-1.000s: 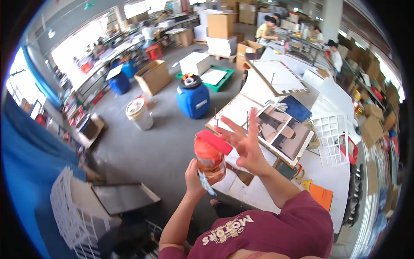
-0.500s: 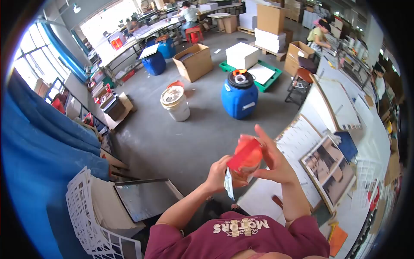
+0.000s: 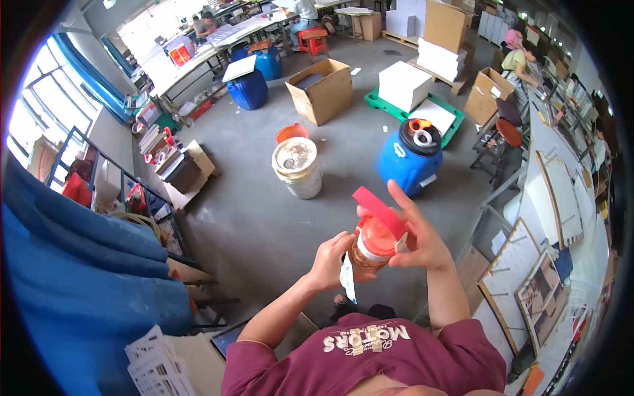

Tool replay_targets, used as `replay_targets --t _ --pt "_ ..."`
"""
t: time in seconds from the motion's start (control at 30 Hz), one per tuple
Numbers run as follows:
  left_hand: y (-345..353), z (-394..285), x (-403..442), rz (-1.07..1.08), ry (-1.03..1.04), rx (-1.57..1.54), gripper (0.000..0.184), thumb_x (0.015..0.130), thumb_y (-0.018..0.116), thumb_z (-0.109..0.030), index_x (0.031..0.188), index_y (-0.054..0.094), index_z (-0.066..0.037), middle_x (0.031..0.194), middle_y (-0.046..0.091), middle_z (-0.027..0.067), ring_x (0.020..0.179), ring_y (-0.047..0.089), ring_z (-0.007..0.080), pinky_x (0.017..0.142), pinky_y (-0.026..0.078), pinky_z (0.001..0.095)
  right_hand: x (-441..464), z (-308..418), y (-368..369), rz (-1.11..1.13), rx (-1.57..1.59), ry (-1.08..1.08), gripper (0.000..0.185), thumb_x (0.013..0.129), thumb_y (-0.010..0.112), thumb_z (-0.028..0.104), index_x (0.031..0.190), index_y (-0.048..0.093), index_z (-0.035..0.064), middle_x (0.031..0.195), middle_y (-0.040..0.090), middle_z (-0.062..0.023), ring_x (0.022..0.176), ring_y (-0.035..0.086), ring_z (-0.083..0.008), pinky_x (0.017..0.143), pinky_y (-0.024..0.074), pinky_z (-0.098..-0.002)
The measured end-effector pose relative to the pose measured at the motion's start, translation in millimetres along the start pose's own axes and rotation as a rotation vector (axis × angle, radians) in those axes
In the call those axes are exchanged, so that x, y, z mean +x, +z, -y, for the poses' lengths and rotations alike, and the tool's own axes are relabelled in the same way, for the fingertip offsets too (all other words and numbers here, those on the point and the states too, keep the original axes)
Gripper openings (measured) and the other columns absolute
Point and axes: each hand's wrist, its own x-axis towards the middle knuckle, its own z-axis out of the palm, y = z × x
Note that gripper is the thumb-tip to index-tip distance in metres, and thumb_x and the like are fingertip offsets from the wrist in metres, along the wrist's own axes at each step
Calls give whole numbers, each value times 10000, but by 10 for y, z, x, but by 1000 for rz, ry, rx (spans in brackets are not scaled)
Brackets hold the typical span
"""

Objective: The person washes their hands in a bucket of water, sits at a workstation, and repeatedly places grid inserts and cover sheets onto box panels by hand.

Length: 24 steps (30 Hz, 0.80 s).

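A clear jar with a red lid (image 3: 379, 239) is in front of my chest, its lid side facing up toward me. My left hand (image 3: 332, 263) is wrapped round the jar's left side, with a small white and blue packet (image 3: 348, 280) hanging below its fingers. A pinkish-red band (image 3: 379, 210) stands out over the lid. On the jar's right side, my right hand (image 3: 417, 237) has its thumb and fingers spread, with the band's lower end and a small tan piece near them.
Ahead on the floor stand a white bucket (image 3: 297, 169), a blue barrel (image 3: 411, 158) and a cardboard box (image 3: 320, 91). A worktable with framed pictures (image 3: 543, 297) runs along the right. A blue curtain (image 3: 72, 264) hangs at left. People work farther back.
The view has swung left, so the worktable has shifted right. My right hand, raised with fingers spread one second ago, has come down beside the jar. The red band now stands up over the lid.
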Motion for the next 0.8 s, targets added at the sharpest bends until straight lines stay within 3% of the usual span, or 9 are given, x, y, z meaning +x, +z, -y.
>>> replay_targets --t 0.07,0.2,0.23,0.33,0.47,0.5,0.57,0.67,0.8 --pt "-337 265 99 -23 -25 30 638 582 916 -279 1080 625 -4 938 630 119 821 661 301 720 529 383 514 -206 137 15 -154 -43 1208 710 893 253 1578 67 91 1429 492 -164 1325 469 -252 1129 322 -418" --pt "-863 829 382 -214 -22 19 652 601 905 -268 1128 616 -14 1050 644 143 928 668 299 799 537 384 1491 -724 459 -156 -221 -195 1174 690 905 272 1562 147 60 1479 418 -170 1334 453 -242 1100 366 -387" --pt "-1019 1012 442 -220 -40 22 655 604 904 -266 1136 615 -15 1076 643 149 954 667 299 818 536 386 1738 -872 380 -89 -303 -185 1213 664 916 327 1558 144 50 1519 365 -179 1362 424 -244 1130 318 -404" --pt "-1620 1486 710 -150 -120 -21 682 596 917 -255 1162 624 -13 1135 644 156 1032 659 311 887 526 388 2650 -1039 118 278 -77 -126 1202 661 915 321 1555 161 43 1513 372 -167 1353 429 -236 1117 341 -401" --pt "-2434 1945 1022 -161 -235 36 609 592 912 -178 1113 635 -28 1099 652 108 1007 655 233 887 527 360 3894 -1357 -72 468 81 104 1122 684 902 233 1555 213 70 1485 422 -147 1342 442 -231 1121 335 -394" --pt "-2609 2015 1112 -183 -242 85 616 601 902 -148 1135 619 -32 1098 641 83 999 644 205 874 529 351 4198 -1485 -4 494 27 -72 1084 700 878 185 1558 222 99 1451 457 -134 1329 452 -222 1118 337 -393" --pt "-2950 2247 1147 -248 -334 -72 670 626 871 -108 1212 555 -33 1137 601 59 1018 616 175 865 528 345 4699 -1610 167 510 3 -89 1069 702 873 175 1555 231 107 1421 473 -118 1313 461 -214 1111 346 -392" --pt "-3376 2473 1415 -455 -476 -175 526 618 874 -139 1084 645 -53 1019 673 44 910 666 184 816 539 355 5419 -1888 425 479 77 -71 1031 713 862 178 1543 254 110 1374 481 -94 1294 459 -203 1112 342 -384" --pt "-4079 3346 1595 -489 -424 -64 560 629 860 -201 1118 633 -49 1008 672 51 912 672 195 809 542 344 6418 -2589 657 359 63 -177 998 729 860 219 1526 273 90 1401 454 -110 1294 448 -224 1104 348 -376"
